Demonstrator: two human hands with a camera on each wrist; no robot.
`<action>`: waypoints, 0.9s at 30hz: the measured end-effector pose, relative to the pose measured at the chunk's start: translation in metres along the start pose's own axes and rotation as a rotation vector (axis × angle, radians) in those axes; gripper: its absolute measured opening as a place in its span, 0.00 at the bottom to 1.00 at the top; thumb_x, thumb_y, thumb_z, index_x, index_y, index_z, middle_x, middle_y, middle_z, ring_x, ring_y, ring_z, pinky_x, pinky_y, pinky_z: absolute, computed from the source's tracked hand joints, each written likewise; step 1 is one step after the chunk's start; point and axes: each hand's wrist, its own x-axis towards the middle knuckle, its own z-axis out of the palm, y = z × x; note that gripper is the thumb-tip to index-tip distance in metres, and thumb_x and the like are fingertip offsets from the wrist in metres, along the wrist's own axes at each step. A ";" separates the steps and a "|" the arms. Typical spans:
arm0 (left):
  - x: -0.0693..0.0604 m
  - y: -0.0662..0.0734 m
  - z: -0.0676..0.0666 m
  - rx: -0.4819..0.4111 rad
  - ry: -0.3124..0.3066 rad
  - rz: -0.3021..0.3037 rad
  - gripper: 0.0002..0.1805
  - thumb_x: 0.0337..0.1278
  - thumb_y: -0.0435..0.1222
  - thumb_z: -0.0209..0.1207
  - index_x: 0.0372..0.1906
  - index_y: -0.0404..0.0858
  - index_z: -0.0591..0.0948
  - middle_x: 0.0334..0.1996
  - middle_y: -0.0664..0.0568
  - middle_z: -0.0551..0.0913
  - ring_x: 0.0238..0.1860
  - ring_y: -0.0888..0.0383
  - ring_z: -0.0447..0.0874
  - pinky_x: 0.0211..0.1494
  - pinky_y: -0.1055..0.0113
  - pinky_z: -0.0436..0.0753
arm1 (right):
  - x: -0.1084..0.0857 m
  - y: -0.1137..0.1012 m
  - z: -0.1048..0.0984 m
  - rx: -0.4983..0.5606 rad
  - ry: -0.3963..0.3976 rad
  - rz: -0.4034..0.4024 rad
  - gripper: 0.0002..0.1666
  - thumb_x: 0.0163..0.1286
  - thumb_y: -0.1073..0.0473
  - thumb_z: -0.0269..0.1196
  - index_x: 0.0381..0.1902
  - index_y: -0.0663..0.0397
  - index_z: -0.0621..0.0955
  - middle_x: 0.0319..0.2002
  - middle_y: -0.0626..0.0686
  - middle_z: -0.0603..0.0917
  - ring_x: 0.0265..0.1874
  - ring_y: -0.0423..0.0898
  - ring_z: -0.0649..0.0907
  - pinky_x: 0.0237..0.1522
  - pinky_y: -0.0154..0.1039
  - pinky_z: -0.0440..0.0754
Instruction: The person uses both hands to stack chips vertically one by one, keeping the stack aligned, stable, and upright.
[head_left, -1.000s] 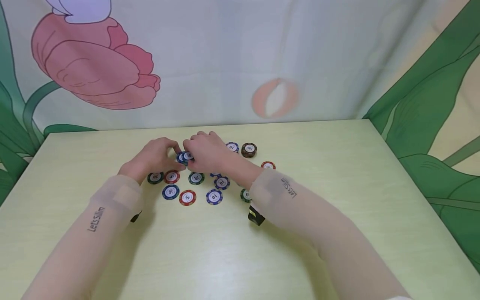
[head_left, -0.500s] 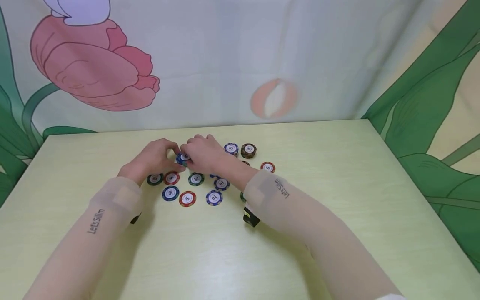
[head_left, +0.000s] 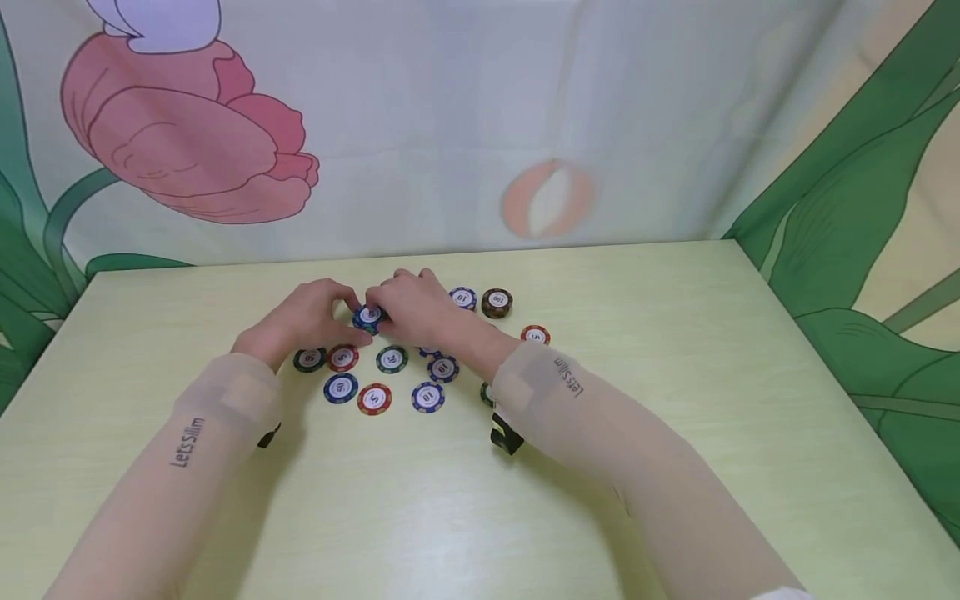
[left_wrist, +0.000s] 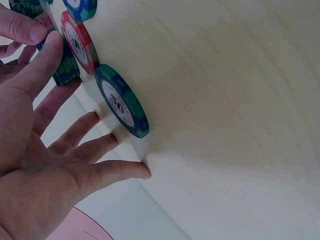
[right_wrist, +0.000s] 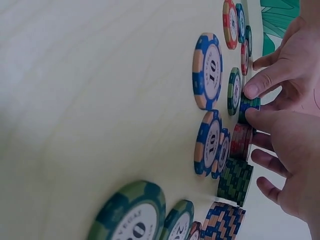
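Observation:
A short stack of blue-and-green poker chips (head_left: 369,318) stands between my two hands on the table. My left hand (head_left: 303,317) holds this chip stack (left_wrist: 67,69) between thumb and index finger; its other fingers are spread and touch the tabletop in the left wrist view. From the other side my right hand (head_left: 415,308) pinches the chip stack (right_wrist: 249,106) with its thumb and a finger, the rest of that hand's fingers loosely bent. Behind the right hand sit a red chip stack (right_wrist: 242,141) and a green chip stack (right_wrist: 236,181), hidden in the head view.
Loose chips lie flat nearer me: a red chip (head_left: 375,399), a blue chip (head_left: 341,387), a green chip (head_left: 392,359) and several more. A brown chip stack (head_left: 497,302) and a blue chip stack (head_left: 462,298) stand at the back right. A patterned curtain (head_left: 420,125) hangs behind the table.
A blue chip that sat offset over the stack in the right fingers now lies in line on top of it. The right hand shifted slightly left, then back; the left hand hardly moved.

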 end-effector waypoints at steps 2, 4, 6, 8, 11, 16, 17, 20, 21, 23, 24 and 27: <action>0.000 0.000 0.000 -0.001 0.002 -0.005 0.25 0.57 0.45 0.74 0.52 0.35 0.80 0.49 0.38 0.78 0.49 0.41 0.73 0.53 0.49 0.76 | 0.000 0.000 0.000 0.008 0.004 0.002 0.15 0.74 0.49 0.64 0.56 0.42 0.84 0.48 0.42 0.86 0.48 0.46 0.77 0.54 0.51 0.72; 0.000 0.001 0.001 -0.003 0.004 -0.008 0.25 0.57 0.45 0.74 0.52 0.35 0.81 0.49 0.38 0.78 0.49 0.41 0.73 0.53 0.48 0.76 | 0.000 0.000 0.000 0.011 0.007 0.000 0.15 0.74 0.48 0.65 0.56 0.41 0.85 0.48 0.42 0.87 0.49 0.46 0.77 0.54 0.52 0.72; 0.000 0.001 0.001 -0.004 0.007 -0.007 0.25 0.57 0.45 0.74 0.52 0.35 0.81 0.49 0.38 0.78 0.49 0.41 0.73 0.53 0.48 0.76 | 0.000 0.000 0.000 0.013 0.007 -0.003 0.16 0.73 0.48 0.66 0.56 0.41 0.85 0.49 0.42 0.87 0.49 0.46 0.77 0.55 0.52 0.72; 0.000 0.001 0.001 -0.006 0.009 -0.005 0.24 0.57 0.45 0.74 0.52 0.35 0.81 0.49 0.38 0.78 0.50 0.41 0.73 0.54 0.48 0.76 | 0.001 -0.001 0.000 0.009 0.009 -0.004 0.16 0.73 0.47 0.67 0.56 0.40 0.86 0.48 0.42 0.88 0.49 0.46 0.77 0.56 0.52 0.72; 0.000 0.000 0.001 -0.002 0.011 -0.002 0.25 0.56 0.45 0.75 0.51 0.35 0.81 0.49 0.38 0.78 0.49 0.41 0.73 0.54 0.48 0.76 | 0.001 -0.001 0.000 0.007 0.007 -0.003 0.16 0.73 0.46 0.67 0.56 0.39 0.86 0.47 0.42 0.88 0.50 0.46 0.77 0.56 0.52 0.71; 0.001 -0.001 0.001 0.003 0.010 -0.008 0.25 0.56 0.46 0.75 0.51 0.35 0.81 0.50 0.38 0.78 0.49 0.41 0.73 0.52 0.49 0.76 | 0.002 -0.002 0.001 0.005 0.008 0.004 0.16 0.73 0.46 0.67 0.56 0.38 0.86 0.48 0.41 0.88 0.50 0.46 0.77 0.56 0.51 0.71; 0.001 -0.002 0.001 0.002 0.009 -0.009 0.25 0.56 0.46 0.75 0.51 0.36 0.81 0.49 0.38 0.78 0.49 0.41 0.73 0.52 0.49 0.76 | 0.002 -0.002 0.001 0.006 0.007 0.006 0.16 0.73 0.46 0.67 0.56 0.38 0.86 0.48 0.41 0.88 0.50 0.46 0.77 0.56 0.51 0.71; 0.001 -0.002 0.001 0.003 0.003 -0.011 0.26 0.56 0.47 0.75 0.52 0.36 0.81 0.50 0.38 0.78 0.49 0.41 0.73 0.52 0.48 0.77 | 0.002 -0.002 0.001 0.015 0.003 0.010 0.16 0.73 0.46 0.67 0.56 0.39 0.86 0.48 0.41 0.88 0.51 0.46 0.77 0.56 0.52 0.71; 0.001 -0.002 0.001 0.002 0.001 -0.013 0.26 0.56 0.47 0.75 0.52 0.36 0.81 0.50 0.37 0.78 0.50 0.41 0.73 0.52 0.48 0.77 | 0.002 -0.003 0.001 0.019 0.001 0.011 0.16 0.73 0.47 0.67 0.56 0.39 0.85 0.48 0.41 0.88 0.51 0.46 0.77 0.57 0.52 0.71; 0.001 -0.002 0.001 0.000 -0.002 -0.017 0.26 0.56 0.47 0.74 0.52 0.36 0.81 0.50 0.37 0.78 0.50 0.41 0.73 0.53 0.48 0.77 | 0.002 -0.003 0.000 0.025 0.002 0.009 0.16 0.73 0.47 0.67 0.56 0.39 0.85 0.47 0.41 0.87 0.51 0.46 0.78 0.57 0.53 0.71; 0.001 -0.001 0.001 -0.002 -0.001 -0.019 0.26 0.56 0.46 0.74 0.52 0.36 0.81 0.50 0.37 0.78 0.50 0.41 0.73 0.53 0.48 0.77 | 0.002 -0.003 0.000 0.027 0.003 0.008 0.16 0.73 0.47 0.67 0.55 0.39 0.85 0.47 0.41 0.87 0.51 0.46 0.78 0.57 0.53 0.71; 0.000 -0.001 0.002 -0.006 0.000 -0.023 0.25 0.57 0.46 0.74 0.53 0.35 0.80 0.51 0.37 0.77 0.50 0.41 0.72 0.54 0.47 0.76 | 0.000 -0.001 0.000 0.045 0.012 0.000 0.17 0.73 0.48 0.68 0.56 0.40 0.85 0.48 0.42 0.87 0.52 0.46 0.77 0.58 0.54 0.71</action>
